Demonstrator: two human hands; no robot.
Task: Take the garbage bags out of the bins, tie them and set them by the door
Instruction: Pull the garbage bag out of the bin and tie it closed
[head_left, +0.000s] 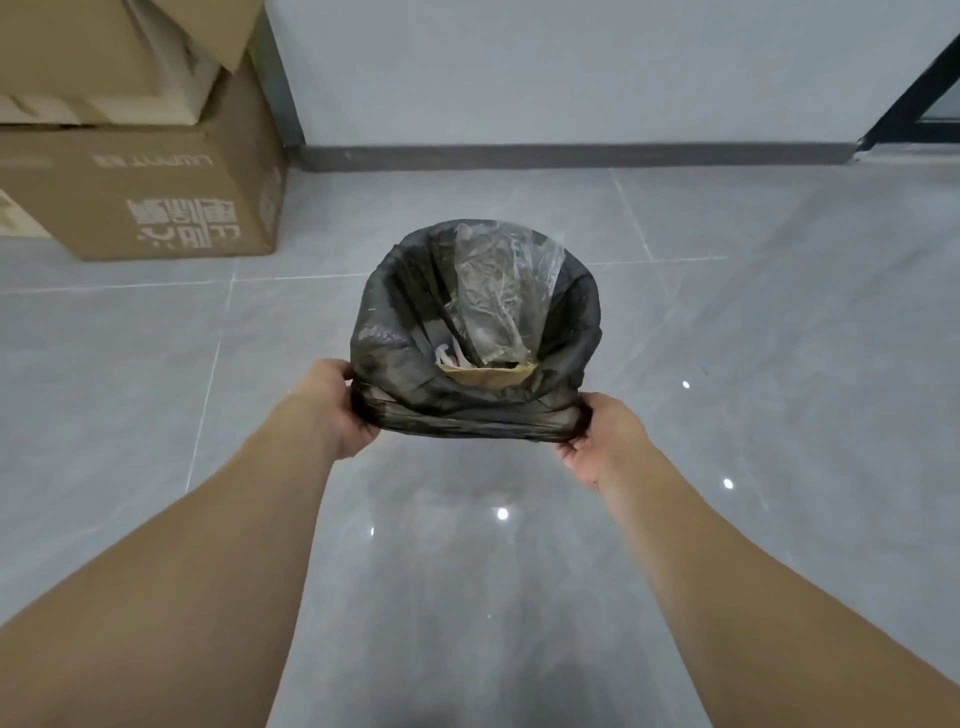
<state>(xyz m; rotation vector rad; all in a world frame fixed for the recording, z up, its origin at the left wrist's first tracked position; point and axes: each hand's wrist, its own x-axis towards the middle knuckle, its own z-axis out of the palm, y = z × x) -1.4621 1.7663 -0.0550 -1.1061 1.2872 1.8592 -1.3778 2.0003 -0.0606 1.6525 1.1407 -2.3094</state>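
While both my arms are stretched out ahead of me, I have the black garbage bag (475, 332) by the near side of its mouth, one corner in each hand. My left hand (340, 410) is closed around the left end of the bunched rim, thumb on top and fingers curled under, and my right hand (597, 441) pinches the right end the same way, so neither hand is spread. The bag lies straight ahead of my fingers and sags away from me, its mouth gaping toward me over the tiled floor (779, 364); I can see clear plastic film (498, 291) and a scrap of brown cardboard (488, 375) inside. No bin shows around it, so I judge it is already out and tying comes next.

What matters is that the gathered rim runs left to right between my hands, crosswise to my arms, with both hands about equally close to it (the left sits a touch farther forward). To tie it I think I must bring the two ends together over the middle, and the far lip, which nobody holds, would have to be gathered in too.

There is plenty of open room: bare tiles all round. The stacked cardboard boxes (145, 197) stand well apart on the left against the wall (519, 67), and a dark door frame (914, 98) shows at far right, likely where the bag ends up
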